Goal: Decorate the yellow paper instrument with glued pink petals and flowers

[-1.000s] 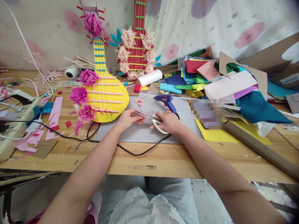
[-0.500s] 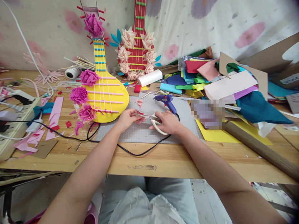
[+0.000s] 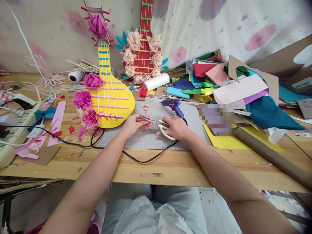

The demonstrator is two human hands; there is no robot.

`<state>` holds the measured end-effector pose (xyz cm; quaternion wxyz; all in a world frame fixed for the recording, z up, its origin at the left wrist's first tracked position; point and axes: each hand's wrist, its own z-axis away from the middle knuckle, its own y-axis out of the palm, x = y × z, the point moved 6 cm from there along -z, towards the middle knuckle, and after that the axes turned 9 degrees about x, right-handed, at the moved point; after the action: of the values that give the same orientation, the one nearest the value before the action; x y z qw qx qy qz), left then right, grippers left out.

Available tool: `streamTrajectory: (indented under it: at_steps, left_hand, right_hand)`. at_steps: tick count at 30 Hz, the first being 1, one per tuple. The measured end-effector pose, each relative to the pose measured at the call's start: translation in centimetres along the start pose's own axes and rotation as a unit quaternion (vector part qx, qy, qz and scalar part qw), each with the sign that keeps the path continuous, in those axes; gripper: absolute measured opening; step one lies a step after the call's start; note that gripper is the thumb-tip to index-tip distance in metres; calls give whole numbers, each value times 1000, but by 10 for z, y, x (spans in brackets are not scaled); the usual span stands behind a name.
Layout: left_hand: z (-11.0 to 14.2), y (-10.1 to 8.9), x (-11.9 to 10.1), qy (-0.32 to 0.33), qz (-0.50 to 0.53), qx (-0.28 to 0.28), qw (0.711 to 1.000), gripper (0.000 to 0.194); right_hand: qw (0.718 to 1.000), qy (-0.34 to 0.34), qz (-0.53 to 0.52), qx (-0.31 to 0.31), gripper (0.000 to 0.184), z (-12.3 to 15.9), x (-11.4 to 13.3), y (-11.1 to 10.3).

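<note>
My right hand (image 3: 176, 127) is closed around the white handles of a pair of scissors (image 3: 168, 132), whose metal blades point left over the grey cutting mat (image 3: 156, 143). At the blades, my left hand (image 3: 135, 126) pinches a small piece of red paper (image 3: 147, 123), mostly hidden by fingers. Just beyond the hands lies a small pink paper flower (image 3: 145, 107). A blue glue gun (image 3: 173, 105) rests on the mat behind my right hand. To the left, a yellow lute-shaped craft (image 3: 115, 97) bears pink and magenta paper flowers (image 3: 83, 99).
A red lute-shaped craft (image 3: 143, 61) with pale flowers stands against the curtain. Coloured paper (image 3: 240, 89) is heaped at the back right, near a long brown tube (image 3: 268, 152). A black cord (image 3: 143, 162) loops across the front. A power strip (image 3: 19, 130) sits at left.
The scissor blades look slightly further apart at the red paper. Both hands stay in nearly the same place, and the surrounding things have not moved.
</note>
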<state>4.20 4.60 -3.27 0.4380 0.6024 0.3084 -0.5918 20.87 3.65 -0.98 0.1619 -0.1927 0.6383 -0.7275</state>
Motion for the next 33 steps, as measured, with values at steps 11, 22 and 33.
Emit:
streamTrajectory:
  at_steps: [11, 22, 33]
  left_hand:
    - [0, 0, -6, 15, 27, -25, 999, 42]
    - [0, 2, -7, 22, 17, -13, 1000, 43]
    - [2, 2, -8, 15, 17, -17, 1000, 41]
  right_hand:
    - [999, -40, -36, -1, 46, 1, 4, -1]
    - [999, -37, -32, 5, 49, 1, 8, -3]
    - [1000, -16, -5, -4, 54, 1, 3, -2]
